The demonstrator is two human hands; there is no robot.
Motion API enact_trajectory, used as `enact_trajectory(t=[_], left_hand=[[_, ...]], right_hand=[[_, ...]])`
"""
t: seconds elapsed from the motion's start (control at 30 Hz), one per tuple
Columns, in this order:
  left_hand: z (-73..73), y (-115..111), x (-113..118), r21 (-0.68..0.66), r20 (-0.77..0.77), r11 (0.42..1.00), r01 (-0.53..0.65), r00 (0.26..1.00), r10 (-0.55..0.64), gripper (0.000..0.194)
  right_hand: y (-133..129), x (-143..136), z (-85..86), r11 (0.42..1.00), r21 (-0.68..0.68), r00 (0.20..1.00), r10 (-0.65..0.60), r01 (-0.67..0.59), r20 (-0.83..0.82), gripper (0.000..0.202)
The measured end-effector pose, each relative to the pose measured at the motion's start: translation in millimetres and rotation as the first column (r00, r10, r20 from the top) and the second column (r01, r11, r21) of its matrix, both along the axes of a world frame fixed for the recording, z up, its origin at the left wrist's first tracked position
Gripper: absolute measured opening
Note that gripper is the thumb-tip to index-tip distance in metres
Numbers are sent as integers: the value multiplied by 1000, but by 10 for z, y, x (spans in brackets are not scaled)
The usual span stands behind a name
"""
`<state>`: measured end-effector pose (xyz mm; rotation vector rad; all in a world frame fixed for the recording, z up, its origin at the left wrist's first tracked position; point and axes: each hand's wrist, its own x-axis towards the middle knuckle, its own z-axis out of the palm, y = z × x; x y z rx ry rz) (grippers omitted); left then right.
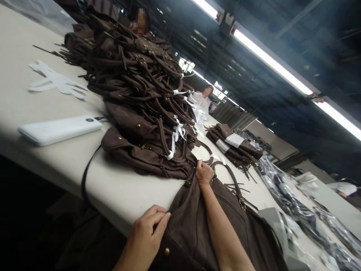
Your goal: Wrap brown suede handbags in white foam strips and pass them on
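Note:
A large dark brown bag with a brass stud and looped handles lies at the table's front edge, partly under my right forearm. My right hand is closed on the bag's upper edge, near the handles. At the bag's left side my left hand pinches the brown material between thumb and fingers. Just beyond my hands rises a tall pile of similar brown bags, their handles tied with white strips.
On the pale table at left lie a white power bank with a black cable and white cut pieces. Folded brown bags, plastic-wrapped items and a grey device are at right. People stand beyond the pile.

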<state>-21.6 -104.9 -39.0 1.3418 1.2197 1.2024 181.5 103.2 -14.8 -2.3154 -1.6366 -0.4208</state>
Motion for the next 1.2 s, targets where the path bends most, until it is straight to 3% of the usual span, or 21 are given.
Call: enact_trajectory(t=[0.1, 0.17, 0.3, 0.47, 0.6, 0.67, 0.7, 0.77, 0.83, 0.9, 1.07, 1.2], left_hand=[[50, 53, -27, -27, 15, 998, 61, 998, -61, 40], [80, 96, -22, -45, -53, 997, 66, 996, -68, 34], [62, 132, 60, -29, -268, 997, -77, 961, 67, 27], [-49, 67, 129, 56, -319, 985, -164, 932, 174, 21], [-52, 38, 140, 122, -366, 980, -160, 910, 194, 10], [-7, 57, 174, 268, -446, 950, -161, 853, 271, 30], [22, 79, 201, 356, -501, 926, -122, 812, 300, 42], [78, 146, 272, 462, -636, 883, 84, 726, 263, 53], [117, 222, 340, 408, -760, 848, 339, 640, 110, 51], [138, 276, 374, 293, -820, 836, 464, 571, -29, 49], [173, 246, 272, 163, -831, 890, 427, 545, -110, 69], [167, 169, 197, 121, -838, 909, 398, 533, -122, 77]], right_hand=[[7, -11, 3, 1000, 7, 1000, -5, 5, 23, 51], [25, -30, 12, 1000, -15, 998, -4, 4, 62, 51], [99, -94, 31, 998, -68, 993, 20, -12, 120, 47], [172, -161, 39, 996, -77, 989, 61, -51, 134, 40], [132, -137, -5, 992, 43, 988, 110, -115, 107, 39], [100, -94, -38, 986, 112, 992, 125, -123, -8, 40], [87, -65, -48, 985, 119, 987, 133, -123, -87, 39], [69, 13, -43, 985, 91, 959, 164, -147, -231, 39], [59, 124, 9, 972, 50, 920, 232, -228, -317, 41], [38, 268, 106, 944, 27, 872, 313, -328, -375, 44], [-179, 617, 331, 894, 53, 793, 420, -444, -440, 40], [-475, 599, 241, 840, 57, 768, 519, -540, -376, 53]])
